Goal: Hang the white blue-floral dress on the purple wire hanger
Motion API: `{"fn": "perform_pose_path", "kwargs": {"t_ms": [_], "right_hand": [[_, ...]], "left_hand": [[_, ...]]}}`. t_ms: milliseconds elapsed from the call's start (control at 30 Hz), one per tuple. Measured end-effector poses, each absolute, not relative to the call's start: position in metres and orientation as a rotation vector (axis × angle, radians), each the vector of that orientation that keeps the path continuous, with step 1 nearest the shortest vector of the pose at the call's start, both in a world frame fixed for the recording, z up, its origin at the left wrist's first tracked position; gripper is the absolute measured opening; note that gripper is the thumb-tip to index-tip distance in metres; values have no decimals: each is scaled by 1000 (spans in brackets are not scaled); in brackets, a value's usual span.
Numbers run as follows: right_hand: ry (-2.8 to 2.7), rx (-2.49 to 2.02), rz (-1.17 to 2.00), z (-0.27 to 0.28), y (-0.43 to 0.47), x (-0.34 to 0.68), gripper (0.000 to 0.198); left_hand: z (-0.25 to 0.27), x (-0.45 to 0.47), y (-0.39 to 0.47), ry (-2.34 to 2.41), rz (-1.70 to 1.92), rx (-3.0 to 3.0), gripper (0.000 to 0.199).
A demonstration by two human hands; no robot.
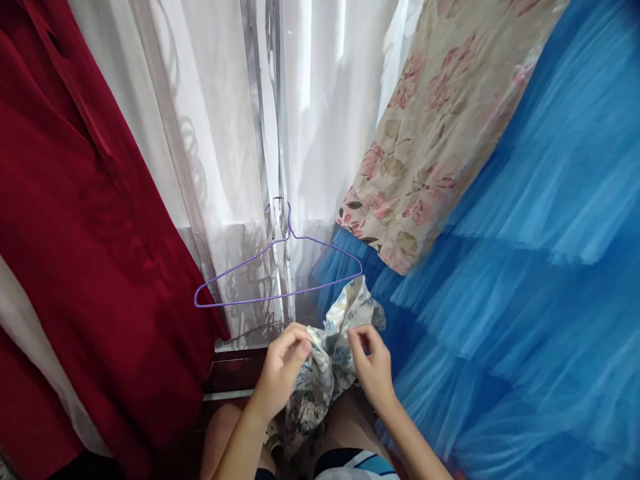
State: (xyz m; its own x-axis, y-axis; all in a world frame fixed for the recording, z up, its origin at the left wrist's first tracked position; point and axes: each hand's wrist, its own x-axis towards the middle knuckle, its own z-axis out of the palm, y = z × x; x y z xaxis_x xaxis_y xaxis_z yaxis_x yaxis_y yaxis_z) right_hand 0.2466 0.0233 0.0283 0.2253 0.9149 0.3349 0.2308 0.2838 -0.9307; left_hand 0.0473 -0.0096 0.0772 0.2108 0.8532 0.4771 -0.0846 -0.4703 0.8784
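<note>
A purple wire hanger (255,301) hangs by its hook from a white metal bar (273,133). At its right end droops a light garment with a blue and yellow print (345,313), its lower part bunched between my knees. My left hand (283,360) is closed, thumb and fingers pinching the garment's left edge. My right hand (371,363) is also closed, fingertips pinched on the cloth just below the hanger's right corner. Whether the garment is looped over that corner or only touching it, I cannot tell.
Red fabric (100,200) hangs on the left, and white curtains (325,100) are behind the hanger. To the right hang a beige floral cloth (425,147) and a wide tiered blue tulle skirt (525,300). A dark reddish floor (235,373) shows below.
</note>
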Motion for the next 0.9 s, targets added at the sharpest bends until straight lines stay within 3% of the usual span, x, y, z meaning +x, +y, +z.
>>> {"fn": "perform_pose_path", "kwargs": {"t_ms": [100, 200, 300, 367, 467, 533, 700, 900], "right_hand": [[-1441, -970, 1324, 52, 6, 220, 51], [-1176, -688, 2031, 56, -6, 198, 64], [-973, -461, 2257, 44, -16, 191, 51], [-1001, -364, 2284, 38, -22, 194, 41], [-1095, -356, 2300, 44, -30, 205, 63], [-1079, -391, 2262, 56, -33, 215, 70], [-1219, -588, 2063, 97, -29, 243, 56], [-1478, -919, 1571, 142, -5, 273, 47]], "left_hand": [[81, 64, -25, 813, 1292, 1820, 17], [83, 64, -36, 1036, 1288, 1859, 17], [80, 46, -43, 1135, 1227, 1788, 13], [70, 30, -47, 1057, 1095, 1651, 29], [37, 8, -50, 840, 927, 1386, 61], [10, -6, -50, 790, 868, 1351, 71], [-10, -53, -28, 1130, 1002, 1770, 38], [32, -107, 1, 1118, 1092, 1944, 49]]}}
